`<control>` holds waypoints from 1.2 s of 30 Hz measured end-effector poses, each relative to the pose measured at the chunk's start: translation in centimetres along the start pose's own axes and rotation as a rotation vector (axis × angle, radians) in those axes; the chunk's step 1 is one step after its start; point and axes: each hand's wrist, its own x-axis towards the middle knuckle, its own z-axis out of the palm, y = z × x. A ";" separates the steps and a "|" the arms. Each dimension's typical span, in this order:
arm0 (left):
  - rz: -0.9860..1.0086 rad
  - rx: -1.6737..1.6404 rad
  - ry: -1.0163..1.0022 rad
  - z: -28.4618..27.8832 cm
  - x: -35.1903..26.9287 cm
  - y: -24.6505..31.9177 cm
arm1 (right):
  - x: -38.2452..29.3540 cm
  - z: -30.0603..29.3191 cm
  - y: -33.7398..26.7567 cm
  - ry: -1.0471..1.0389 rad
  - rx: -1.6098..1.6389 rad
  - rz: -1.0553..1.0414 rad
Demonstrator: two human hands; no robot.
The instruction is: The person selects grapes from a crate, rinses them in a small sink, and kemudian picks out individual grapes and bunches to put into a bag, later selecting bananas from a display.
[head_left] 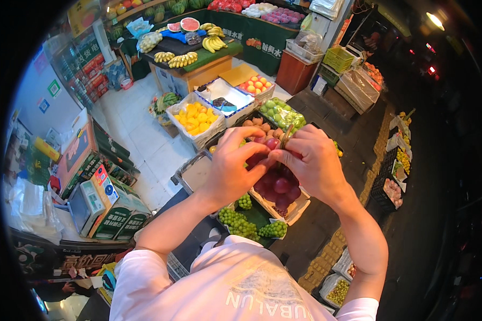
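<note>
A bunch of dark red grapes hangs in front of my chest, above the fruit boxes. My right hand grips it at the top, by its thick brown-green stem. The fingers of my left hand are curled against the upper grapes, thumb and fingertips close to my right thumb. One pinkish red grape shows between the two hands. My fingers hide part of the bunch. Under it lies a shallow cardboard box, and beside that are bunches of green grapes.
Ahead stand a box of yellow fruit, a blue-edged white box and bagged green fruit. A display table bears bananas and cut watermelon. At left is a counter with a scale. More fruit crates line the dark pavement at right.
</note>
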 end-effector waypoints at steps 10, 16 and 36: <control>-0.191 -0.409 -0.331 1.7 2.4 -0.2 | -0.6 -2.4 -0.3 0.042 0.102 0.084; -0.409 -0.655 -0.224 3.1 -1.3 -0.8 | -1.7 -0.5 1.2 -0.047 0.163 0.138; -1.451 -1.641 -0.145 -0.6 -11.2 -1.8 | -7.3 4.2 -3.2 0.138 0.284 0.387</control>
